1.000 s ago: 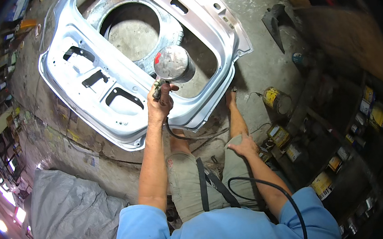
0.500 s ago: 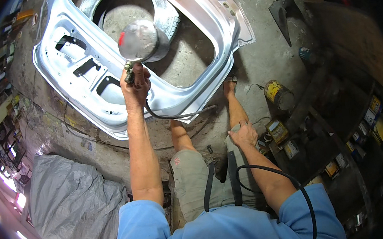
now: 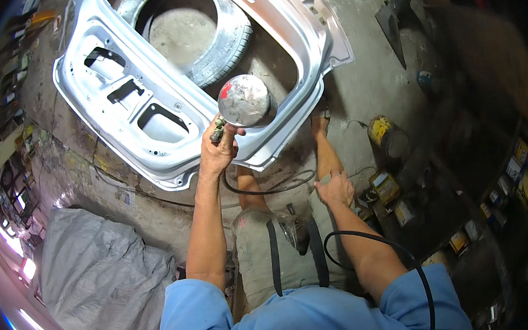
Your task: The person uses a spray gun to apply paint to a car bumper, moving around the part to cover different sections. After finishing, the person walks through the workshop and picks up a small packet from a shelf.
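Observation:
My left hand is closed round the handle of a paint spray gun. The gun's round metal cup, with a red mark on its lid, hides the nozzle. Below the gun lies a silver car door, its lower right part under the cup. A dark hose loops off from beneath my left hand. My right hand rests on my right knee, holding nothing, its fingers laid over the trouser cloth.
A tyre shows through the door's window opening. Grey sheeting covers something at left. A yellow-labelled can and several tins stand at right. A black hose crosses my right arm.
My left hand has moved right and toward me with the spray gun, from above the tyre to the near edge of the door's window opening. My right hand stays on the knee.

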Demonstrator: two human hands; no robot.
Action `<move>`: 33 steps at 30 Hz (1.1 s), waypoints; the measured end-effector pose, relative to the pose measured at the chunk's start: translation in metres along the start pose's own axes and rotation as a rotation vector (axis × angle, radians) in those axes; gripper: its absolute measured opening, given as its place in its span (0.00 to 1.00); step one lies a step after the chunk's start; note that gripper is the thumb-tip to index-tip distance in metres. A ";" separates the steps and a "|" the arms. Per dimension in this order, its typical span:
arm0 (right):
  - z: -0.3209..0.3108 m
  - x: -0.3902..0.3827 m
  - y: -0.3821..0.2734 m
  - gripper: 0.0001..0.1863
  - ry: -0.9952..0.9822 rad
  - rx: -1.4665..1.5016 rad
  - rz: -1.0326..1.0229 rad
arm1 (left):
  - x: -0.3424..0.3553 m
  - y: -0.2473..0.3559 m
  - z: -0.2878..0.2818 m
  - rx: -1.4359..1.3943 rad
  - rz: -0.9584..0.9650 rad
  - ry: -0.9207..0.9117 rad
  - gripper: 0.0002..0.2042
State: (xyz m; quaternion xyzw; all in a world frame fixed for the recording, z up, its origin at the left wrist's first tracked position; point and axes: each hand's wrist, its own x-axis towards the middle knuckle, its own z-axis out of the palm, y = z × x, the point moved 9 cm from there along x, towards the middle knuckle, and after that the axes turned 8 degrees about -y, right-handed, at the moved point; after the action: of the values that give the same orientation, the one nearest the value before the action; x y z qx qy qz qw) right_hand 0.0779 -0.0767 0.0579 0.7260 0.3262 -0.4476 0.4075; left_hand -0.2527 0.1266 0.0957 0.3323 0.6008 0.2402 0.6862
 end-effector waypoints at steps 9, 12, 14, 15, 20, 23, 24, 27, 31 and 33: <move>0.000 0.005 0.000 0.38 -0.034 -0.053 -0.009 | 0.076 0.068 -0.073 0.039 0.249 0.375 0.27; 0.000 0.005 0.002 0.39 -0.055 -0.057 0.002 | 0.097 0.099 -0.092 -0.038 0.316 0.419 0.29; -0.001 0.005 0.003 0.38 -0.056 -0.059 0.010 | 0.107 0.116 -0.101 -0.064 0.333 0.436 0.26; -0.001 0.005 0.003 0.38 -0.055 -0.061 0.013 | 0.111 0.125 -0.104 -0.103 0.354 0.445 0.24; 0.000 0.005 0.003 0.38 -0.062 -0.043 0.003 | 0.124 0.161 -0.115 -0.010 0.415 0.477 0.30; 0.000 0.005 0.004 0.38 -0.062 -0.041 0.004 | 0.130 0.149 -0.120 0.000 0.246 0.494 0.31; 0.000 0.005 0.004 0.38 -0.062 -0.040 0.008 | 0.130 0.145 -0.119 0.023 0.226 0.489 0.31; -0.001 0.005 0.004 0.38 -0.070 -0.034 0.011 | 0.122 0.128 -0.113 0.060 0.182 0.467 0.30; -0.001 0.006 0.003 0.37 -0.074 -0.032 0.012 | 0.099 0.102 -0.092 0.134 0.164 0.395 0.29; -0.001 0.006 0.004 0.37 -0.069 -0.037 0.027 | 0.083 0.086 -0.079 0.128 0.137 0.355 0.27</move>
State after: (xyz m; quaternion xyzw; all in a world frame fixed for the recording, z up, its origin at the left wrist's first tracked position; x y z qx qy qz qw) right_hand 0.0841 -0.0771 0.0534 0.7067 0.3106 -0.4608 0.4379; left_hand -0.3111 0.2578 0.1003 0.3676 0.7024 0.3026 0.5291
